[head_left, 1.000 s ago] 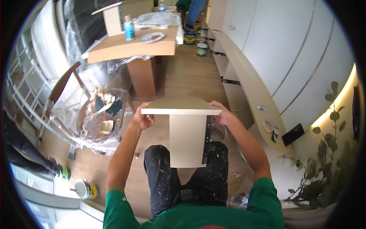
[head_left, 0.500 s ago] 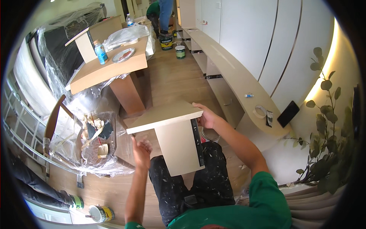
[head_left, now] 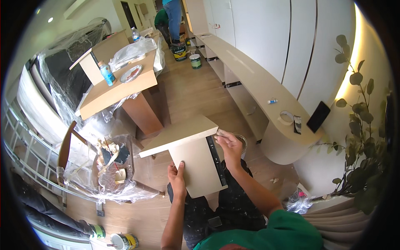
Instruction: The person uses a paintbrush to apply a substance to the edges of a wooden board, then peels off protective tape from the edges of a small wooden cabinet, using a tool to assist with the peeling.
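Note:
A beige drawer rests over my thighs, its wide front panel pointing away from me. Along its right side runs a black drawer slide. My left hand grips the drawer's left edge, thumb lying on the flat face and fingers hidden beneath. At the right end of the front panel, my right hand is closed with bent fingers, fingertips against the panel's corner. Whether anything small is pinched in it cannot be seen.
Left are a plastic-wrapped chair, a worktable with a blue-labelled bottle, and a person's legs. A long curved cabinet carries a tape roll and phone. Paint buckets and people stand farther back.
My left hand has gone from open beside the drawer to gripping its left edge. My right hand has shifted to the front panel's near right corner. The view has tilted slightly.

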A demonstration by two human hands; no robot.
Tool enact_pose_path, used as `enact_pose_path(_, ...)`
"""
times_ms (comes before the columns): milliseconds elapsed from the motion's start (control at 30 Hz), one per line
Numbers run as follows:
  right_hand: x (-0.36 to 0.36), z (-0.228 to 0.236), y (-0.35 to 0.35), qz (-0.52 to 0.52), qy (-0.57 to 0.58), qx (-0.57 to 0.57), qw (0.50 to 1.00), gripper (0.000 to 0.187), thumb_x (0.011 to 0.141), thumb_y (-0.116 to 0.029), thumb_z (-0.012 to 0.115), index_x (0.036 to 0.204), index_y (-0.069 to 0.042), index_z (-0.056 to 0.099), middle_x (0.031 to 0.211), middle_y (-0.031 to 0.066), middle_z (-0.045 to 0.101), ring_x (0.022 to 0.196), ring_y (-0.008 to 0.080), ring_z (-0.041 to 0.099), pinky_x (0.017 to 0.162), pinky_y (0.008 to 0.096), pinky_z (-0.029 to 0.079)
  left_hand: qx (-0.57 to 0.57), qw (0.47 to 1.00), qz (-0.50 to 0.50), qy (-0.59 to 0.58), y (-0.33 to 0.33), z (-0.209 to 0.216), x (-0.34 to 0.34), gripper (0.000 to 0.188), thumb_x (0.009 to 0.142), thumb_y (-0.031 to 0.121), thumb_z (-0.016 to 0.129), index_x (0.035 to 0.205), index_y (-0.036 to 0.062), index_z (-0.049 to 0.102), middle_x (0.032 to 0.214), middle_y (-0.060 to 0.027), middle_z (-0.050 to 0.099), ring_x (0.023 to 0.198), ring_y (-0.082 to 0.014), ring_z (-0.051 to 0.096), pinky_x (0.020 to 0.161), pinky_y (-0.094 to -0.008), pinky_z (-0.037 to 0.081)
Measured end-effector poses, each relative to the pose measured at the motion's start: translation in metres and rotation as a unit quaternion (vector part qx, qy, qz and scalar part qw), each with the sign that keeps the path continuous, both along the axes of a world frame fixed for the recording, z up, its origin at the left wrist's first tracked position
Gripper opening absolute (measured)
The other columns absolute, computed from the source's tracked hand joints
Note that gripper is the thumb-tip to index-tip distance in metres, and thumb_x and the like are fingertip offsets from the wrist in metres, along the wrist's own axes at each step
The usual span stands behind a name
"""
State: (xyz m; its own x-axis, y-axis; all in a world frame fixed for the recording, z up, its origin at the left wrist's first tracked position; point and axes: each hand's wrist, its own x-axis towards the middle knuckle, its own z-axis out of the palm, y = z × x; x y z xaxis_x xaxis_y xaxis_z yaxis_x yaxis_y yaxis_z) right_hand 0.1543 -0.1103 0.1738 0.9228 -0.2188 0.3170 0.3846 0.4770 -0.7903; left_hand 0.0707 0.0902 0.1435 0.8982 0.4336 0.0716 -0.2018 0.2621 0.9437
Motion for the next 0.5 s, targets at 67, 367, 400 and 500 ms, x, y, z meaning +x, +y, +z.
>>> enact_pose_path(67,0.003,-0.001,0.011,0.003,-0.014,0.023,1.000,0.029,0.097,0.000,0.071,0.124,0.008,0.066,0.112,0.0129,0.072,0.105,0.0179,0.071,0.098,0.0304,0.056,0.013,1.000,0.002,0.020,0.002,0.001,-0.001,0.031,0.103,0.018,0.068,0.125,0.0005,0.055,0.105,-0.0062,0.068,0.096,-0.0099,0.060,0.089,-0.0268,0.047)
enact_pose_path(367,0.013,-0.002,0.019,-0.031,-0.055,0.055,0.996,0.013,0.098,0.000,0.070,0.110,0.005,0.070,0.100,0.0066,0.071,0.092,0.0097,0.067,0.083,0.0246,0.054,0.015,1.000,-0.001,0.024,-0.004,0.006,-0.004,0.037,0.104,0.023,0.066,0.132,0.0024,0.053,0.119,-0.0079,0.065,0.109,-0.0151,0.059,0.098,-0.0333,0.047)
enact_pose_path(400,0.015,-0.004,0.018,-0.040,-0.056,0.045,0.997,0.011,0.098,-0.001,0.070,0.108,0.004,0.070,0.098,0.0051,0.071,0.090,0.0084,0.066,0.081,0.0238,0.053,0.011,1.000,-0.004,0.022,-0.006,0.008,-0.003,0.037,0.104,0.023,0.066,0.132,0.0024,0.053,0.119,-0.0077,0.065,0.110,-0.0153,0.059,0.098,-0.0338,0.047)
enact_pose_path(500,0.017,-0.001,0.017,-0.036,-0.051,0.014,0.998,0.008,0.099,-0.003,0.070,0.104,0.002,0.067,0.094,0.0017,0.068,0.087,0.0061,0.063,0.077,0.0238,0.051,0.029,0.999,-0.007,0.014,-0.007,0.006,-0.004,0.039,0.104,0.024,0.065,0.134,0.0026,0.052,0.123,-0.0072,0.063,0.111,-0.0161,0.059,0.099,-0.0343,0.047)
